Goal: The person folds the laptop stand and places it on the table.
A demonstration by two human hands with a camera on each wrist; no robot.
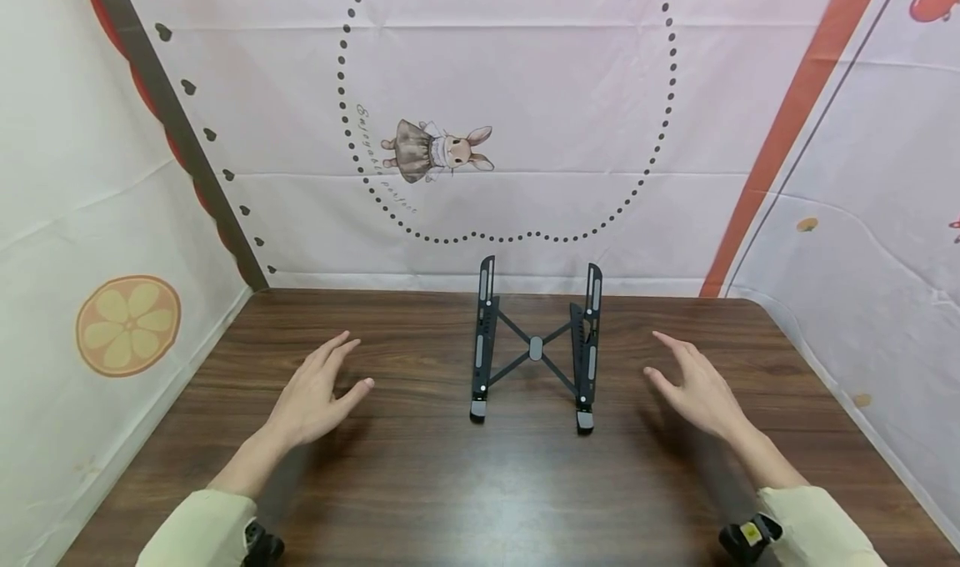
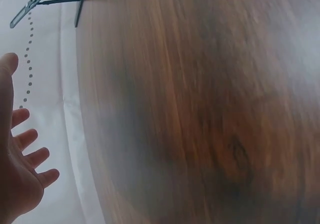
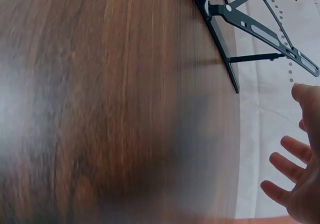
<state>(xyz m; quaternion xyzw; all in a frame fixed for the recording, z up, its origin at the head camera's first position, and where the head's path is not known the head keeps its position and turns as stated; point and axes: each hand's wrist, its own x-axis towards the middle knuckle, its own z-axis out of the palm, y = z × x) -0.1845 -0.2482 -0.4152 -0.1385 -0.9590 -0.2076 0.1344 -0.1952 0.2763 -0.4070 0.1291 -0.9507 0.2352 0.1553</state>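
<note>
A black folding laptop stand (image 1: 536, 348) is set up on the wooden table, its two slotted side arms joined by an X-shaped brace. Grey pads line the arms and the front feet. My left hand (image 1: 311, 396) is held over the table to the left of the stand, fingers extended and apart from it. On the other side, my right hand (image 1: 693, 388) hovers with its fingers spread, touching nothing. The right wrist view shows one side of the stand (image 3: 255, 26) raised at a slant; the left wrist view catches only a corner of it (image 2: 60, 1).
The brown wooden table (image 1: 420, 484) meets a white printed cloth (image 1: 555, 117) at its back edge. Similar cloth hangs at both sides, with an orange slice print (image 1: 128, 326) on the left. Black wrist cameras sit at both sleeve cuffs.
</note>
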